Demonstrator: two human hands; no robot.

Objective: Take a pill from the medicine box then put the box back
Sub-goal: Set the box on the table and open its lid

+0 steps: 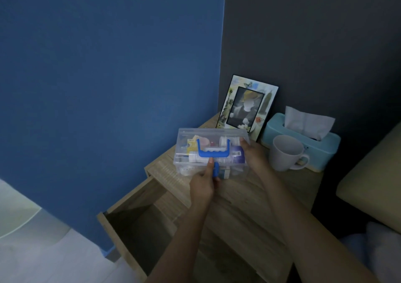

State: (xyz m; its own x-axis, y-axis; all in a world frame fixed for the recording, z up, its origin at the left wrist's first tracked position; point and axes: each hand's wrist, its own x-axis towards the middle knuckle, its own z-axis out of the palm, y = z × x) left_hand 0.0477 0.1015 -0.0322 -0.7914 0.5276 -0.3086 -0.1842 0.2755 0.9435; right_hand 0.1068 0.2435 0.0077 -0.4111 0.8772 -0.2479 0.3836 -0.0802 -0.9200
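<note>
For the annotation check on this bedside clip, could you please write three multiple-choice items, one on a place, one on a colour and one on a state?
1. Where does the mug stand?
A. In the open drawer
B. On the nightstand in front of the tissue box
C. On the floor

2. What colour is the handle of the medicine box?
A. Blue
B. Red
C. White

3. In what state is the nightstand's drawer?
A. Shut
B. Removed
C. Pulled open

Answers:
1 B: the mug sits on the nightstand top, just before the tissue box.
2 A: the handle on the clear lid is blue, as is the latch at the left hand.
3 C: the drawer juts out below the box, its dark inside showing, while the right hand steadies the box.
</note>
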